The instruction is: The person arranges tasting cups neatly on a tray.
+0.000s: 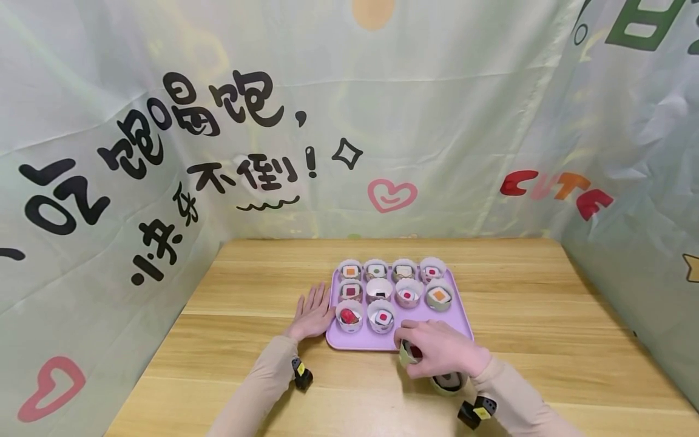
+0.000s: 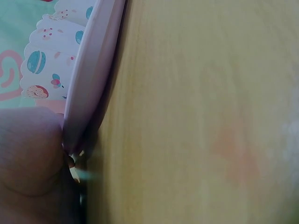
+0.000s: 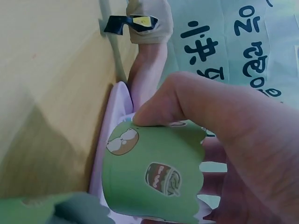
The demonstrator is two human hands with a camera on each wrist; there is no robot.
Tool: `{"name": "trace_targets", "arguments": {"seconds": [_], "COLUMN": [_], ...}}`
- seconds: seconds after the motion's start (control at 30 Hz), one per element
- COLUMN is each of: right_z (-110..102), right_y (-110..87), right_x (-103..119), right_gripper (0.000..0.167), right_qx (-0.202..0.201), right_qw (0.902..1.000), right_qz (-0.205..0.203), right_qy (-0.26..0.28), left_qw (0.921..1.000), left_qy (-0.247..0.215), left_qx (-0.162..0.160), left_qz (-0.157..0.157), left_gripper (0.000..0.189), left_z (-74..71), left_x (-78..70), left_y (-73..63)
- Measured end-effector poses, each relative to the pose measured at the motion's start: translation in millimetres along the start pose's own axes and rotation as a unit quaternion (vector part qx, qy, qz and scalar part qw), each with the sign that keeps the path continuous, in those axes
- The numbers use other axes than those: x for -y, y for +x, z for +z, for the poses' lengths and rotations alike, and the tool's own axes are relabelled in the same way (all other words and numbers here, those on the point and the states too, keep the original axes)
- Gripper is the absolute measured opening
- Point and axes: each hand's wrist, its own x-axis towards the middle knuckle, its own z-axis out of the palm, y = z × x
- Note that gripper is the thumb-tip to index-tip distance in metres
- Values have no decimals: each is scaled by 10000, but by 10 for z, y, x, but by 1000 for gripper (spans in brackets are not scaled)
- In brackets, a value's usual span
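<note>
My right hand (image 1: 441,349) grips a green paper baking cup (image 3: 140,172) between thumb and fingers, with a dark-wrapped sushi-like piece inside. It holds the cup at the front edge of the purple tray (image 1: 423,317). Just behind that hand, another green cup (image 1: 449,385) with a dark-rimmed piece stands on the table, partly covered by the wrist. My left hand (image 1: 312,315) lies flat beside the tray's left edge, fingers extended, its thumb side against the rim. Rows of paper cups fill much of the tray, among them one with a red-topped piece (image 1: 348,317) at the front left.
The tray rests on a wooden table (image 1: 262,273). Printed cloth walls (image 1: 448,121) rise behind and at both sides. A back-row cup (image 1: 350,271) holds a white piece with an orange centre. Both wrists carry small black cameras.
</note>
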Motion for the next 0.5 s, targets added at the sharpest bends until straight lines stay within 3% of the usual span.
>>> {"name": "trace_targets", "arguments": {"seconds": [0.37, 0.5], "right_z": [-114, -139], "right_y": [17, 42], "right_x": [-86, -128], "right_gripper": [29, 30], "right_qx": [-255, -248], "right_qw": [9994, 9994], "right_qz": [-21, 140], "right_qy": [-249, -198], "left_qw": [10000, 10000], "left_qy": [-42, -48], "left_qx": [-15, -19], "left_qz": [6, 7], "left_gripper": [64, 64], "left_z": [-4, -3], "left_x": [-3, -9], "left_y": [1, -2]}}
